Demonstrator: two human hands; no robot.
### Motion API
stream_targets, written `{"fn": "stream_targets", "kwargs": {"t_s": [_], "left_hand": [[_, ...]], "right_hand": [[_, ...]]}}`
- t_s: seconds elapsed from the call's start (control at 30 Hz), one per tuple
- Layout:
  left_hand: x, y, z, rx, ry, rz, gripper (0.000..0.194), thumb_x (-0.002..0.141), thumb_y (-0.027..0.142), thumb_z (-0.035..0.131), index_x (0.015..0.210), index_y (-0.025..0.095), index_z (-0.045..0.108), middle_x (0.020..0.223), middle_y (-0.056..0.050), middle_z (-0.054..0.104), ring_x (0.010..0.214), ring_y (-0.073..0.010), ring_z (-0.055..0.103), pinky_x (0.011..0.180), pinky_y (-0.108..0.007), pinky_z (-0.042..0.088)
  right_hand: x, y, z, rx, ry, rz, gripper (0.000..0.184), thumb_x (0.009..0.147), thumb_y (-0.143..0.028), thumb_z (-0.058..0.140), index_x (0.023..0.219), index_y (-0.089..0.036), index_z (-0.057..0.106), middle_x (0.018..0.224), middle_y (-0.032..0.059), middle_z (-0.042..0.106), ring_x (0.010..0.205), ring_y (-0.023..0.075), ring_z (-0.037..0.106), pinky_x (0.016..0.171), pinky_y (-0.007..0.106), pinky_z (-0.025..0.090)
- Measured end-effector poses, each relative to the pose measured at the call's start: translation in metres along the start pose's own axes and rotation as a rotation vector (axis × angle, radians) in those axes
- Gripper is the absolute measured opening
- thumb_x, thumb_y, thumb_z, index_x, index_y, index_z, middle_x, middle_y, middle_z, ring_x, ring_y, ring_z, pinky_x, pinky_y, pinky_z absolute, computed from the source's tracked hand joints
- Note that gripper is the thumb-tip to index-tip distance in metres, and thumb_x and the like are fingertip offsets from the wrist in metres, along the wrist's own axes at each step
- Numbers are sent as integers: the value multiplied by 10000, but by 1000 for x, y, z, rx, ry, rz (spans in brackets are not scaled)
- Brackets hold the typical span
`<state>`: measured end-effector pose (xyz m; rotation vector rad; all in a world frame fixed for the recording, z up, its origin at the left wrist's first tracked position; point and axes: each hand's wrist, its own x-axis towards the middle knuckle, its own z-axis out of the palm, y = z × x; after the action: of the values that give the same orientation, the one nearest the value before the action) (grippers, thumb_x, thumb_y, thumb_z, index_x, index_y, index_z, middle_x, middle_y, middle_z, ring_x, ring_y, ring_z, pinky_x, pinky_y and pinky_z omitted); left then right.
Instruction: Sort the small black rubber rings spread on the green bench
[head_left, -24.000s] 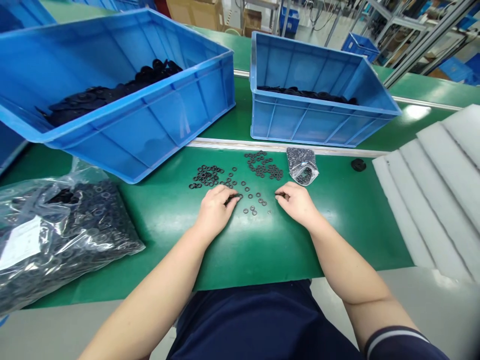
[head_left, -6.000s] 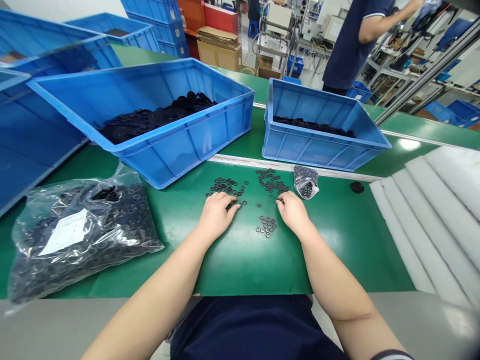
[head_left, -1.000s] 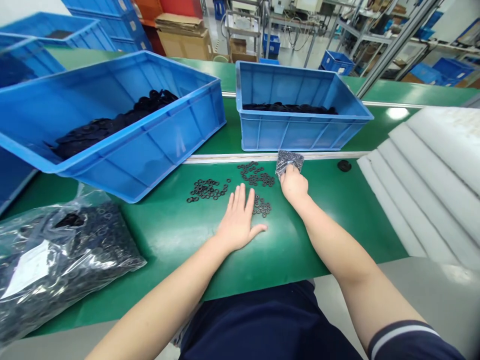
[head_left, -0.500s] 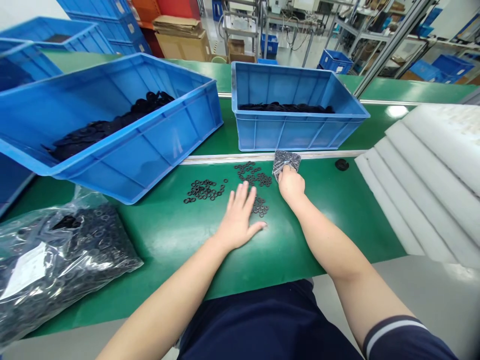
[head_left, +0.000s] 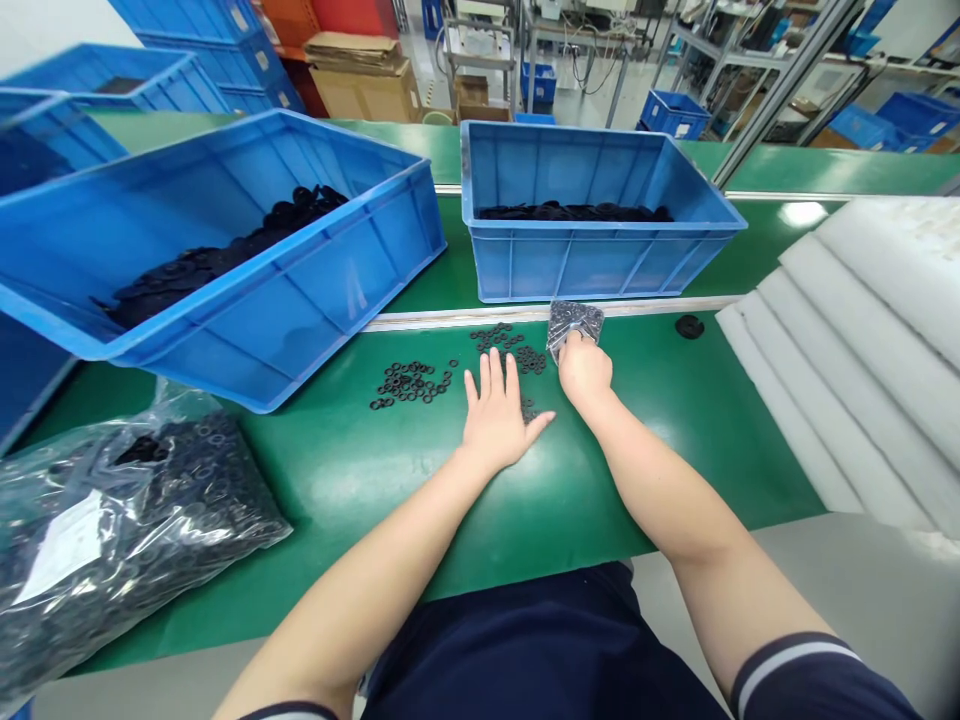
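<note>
My left hand (head_left: 496, 415) lies palm down with its fingers spread, over some of the small black rings (head_left: 532, 360) on the green tabletop (head_left: 360, 500). Part of that group is hidden beneath it. To its left sits a separate cluster of black rings (head_left: 411, 384). My right hand (head_left: 585, 370) is closed on the near edge of a small clear plastic bag (head_left: 574, 322) filled with tiny dark pieces. The bag rests on the table just in front of a blue crate; its gripped edge is covered by my fingers.
Two blue crates, one at left (head_left: 360, 270) and one at right (head_left: 600, 262), hold black parts. A large clear bag of black rings (head_left: 187, 500) lies at the left. White foam sheets (head_left: 847, 380) are stacked at the right, near a black round part (head_left: 689, 326).
My left hand has moved right and slightly forward, covering more of the rings near the right hand. My right hand keeps its grip on the small bag.
</note>
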<state>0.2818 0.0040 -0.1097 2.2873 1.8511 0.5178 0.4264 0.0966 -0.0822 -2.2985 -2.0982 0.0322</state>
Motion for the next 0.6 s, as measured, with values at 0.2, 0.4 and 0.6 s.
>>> {"fn": "stream_targets", "kwargs": {"t_s": [0.2,0.4,0.6], "left_hand": [[28,-28,-10,-12,103,0,1112,862,751,532,1593,21,121,1663,-288,38,1555,-427,-16,1229,-663,42],[-3,-81,-26,70,86,-97,868,957,668,396,1569,61,286,1650,-277,161,1544,-457,73,1200,-720,86],[-36,-88,-31,130,-20,37,897,945,680,418,1558,34,306,1630,-282,230,1539,-443,135,1228,-660,147]], "right_hand": [[2,11,0,17,5,-59,324,1048,-331,382,1216,-167,605,1161,170,697,1000,274,700,850,360,527],[1,19,-1,37,-2,-95,327,1050,-349,392,1190,-186,638,1185,151,698,1028,261,682,851,334,509],[1,19,-1,27,19,-117,311,1038,-366,428,1189,-206,647,1160,134,706,991,265,688,819,338,510]]}}
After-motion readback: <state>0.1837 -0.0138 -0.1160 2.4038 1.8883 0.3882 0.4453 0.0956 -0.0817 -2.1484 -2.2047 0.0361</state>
